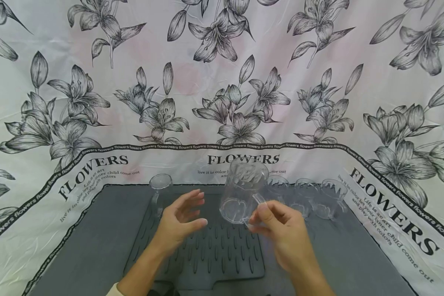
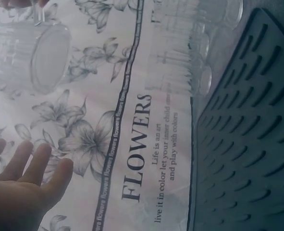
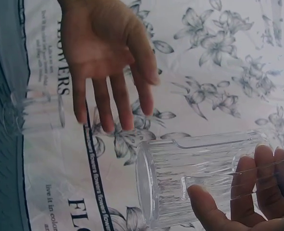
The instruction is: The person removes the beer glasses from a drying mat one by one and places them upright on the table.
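A clear glass mug (image 1: 240, 193) hangs above the dark ridged mat, gripped at its handle by my right hand (image 1: 281, 226). In the right wrist view the fingers of that hand (image 3: 257, 197) curl round the mug's handle while the mug (image 3: 190, 178) lies across the picture. My left hand (image 1: 177, 222) is left of the mug, apart from it, with fingers spread and nothing held. The right wrist view shows this left hand's (image 3: 103, 57) bare palm. Another clear glass (image 1: 160, 183) stands at the mat's far left corner, behind my left hand.
The ridged mat (image 1: 214, 263) lies on a dark grey table (image 1: 85, 242). Several clear glass mugs (image 1: 331, 201) stand in a row at the back right, partly behind my right hand. A white flower-printed cloth (image 1: 185, 164) rises behind the table and along its sides.
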Motion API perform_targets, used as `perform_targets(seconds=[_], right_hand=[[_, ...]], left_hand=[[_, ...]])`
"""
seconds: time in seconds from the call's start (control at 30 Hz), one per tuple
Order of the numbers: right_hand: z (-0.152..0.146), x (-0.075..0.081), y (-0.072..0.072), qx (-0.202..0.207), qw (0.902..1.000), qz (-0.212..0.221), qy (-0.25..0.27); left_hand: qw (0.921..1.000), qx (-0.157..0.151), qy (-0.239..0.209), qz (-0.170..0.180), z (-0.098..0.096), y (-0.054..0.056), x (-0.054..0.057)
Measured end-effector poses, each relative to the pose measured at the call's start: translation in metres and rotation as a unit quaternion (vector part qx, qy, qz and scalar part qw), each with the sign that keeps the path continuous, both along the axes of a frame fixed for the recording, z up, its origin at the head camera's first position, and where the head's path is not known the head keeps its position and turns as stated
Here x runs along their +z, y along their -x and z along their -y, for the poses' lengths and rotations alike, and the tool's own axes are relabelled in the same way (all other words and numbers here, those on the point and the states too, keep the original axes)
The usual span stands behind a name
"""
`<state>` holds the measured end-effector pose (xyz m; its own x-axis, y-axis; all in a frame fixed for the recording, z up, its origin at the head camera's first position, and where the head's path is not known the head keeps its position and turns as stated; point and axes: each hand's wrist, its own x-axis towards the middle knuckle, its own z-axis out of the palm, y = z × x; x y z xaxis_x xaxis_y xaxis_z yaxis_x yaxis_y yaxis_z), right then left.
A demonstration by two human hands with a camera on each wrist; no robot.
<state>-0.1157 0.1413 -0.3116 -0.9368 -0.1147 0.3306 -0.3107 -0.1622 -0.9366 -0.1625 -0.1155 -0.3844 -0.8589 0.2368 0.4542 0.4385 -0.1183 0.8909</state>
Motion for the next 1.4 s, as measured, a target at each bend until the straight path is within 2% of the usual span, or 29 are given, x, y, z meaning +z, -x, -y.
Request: perform_targets(seconds=[0.17, 0.47, 0.73, 0.9, 1.2, 1.4], right_hand=[[-0.011, 0.002, 0.0, -0.05, 0.9983, -0.013, -0.029], [-0.034, 0.008, 0.004, -0.092, 0.9937, -0.034, -0.054], [-0.056, 0.009, 0.006, -0.116, 0.9921, -0.034, -0.031], [-0.07, 0.008, 0.007, -0.12, 0.9916, -0.048, -0.004], [-0.094, 0.0, 0.008, -0.131, 0.9904, -0.045, 0.006], [-0.106, -0.005, 0.008, -0.139, 0.988, -0.06, 0.031]], left_hand=[[0.9994, 0.014, 0.018, -0.025, 0.013, -0.004, -0.001], [0.9961, 0.066, 0.04, -0.042, 0.047, -0.015, -0.006], [0.9919, 0.1, 0.043, -0.066, 0.07, -0.022, -0.012], [0.9888, 0.119, 0.06, -0.067, 0.08, -0.024, -0.017], [0.9798, 0.171, 0.085, -0.061, 0.094, -0.029, -0.03], [0.9734, 0.202, 0.099, -0.04, 0.103, -0.033, -0.041]])
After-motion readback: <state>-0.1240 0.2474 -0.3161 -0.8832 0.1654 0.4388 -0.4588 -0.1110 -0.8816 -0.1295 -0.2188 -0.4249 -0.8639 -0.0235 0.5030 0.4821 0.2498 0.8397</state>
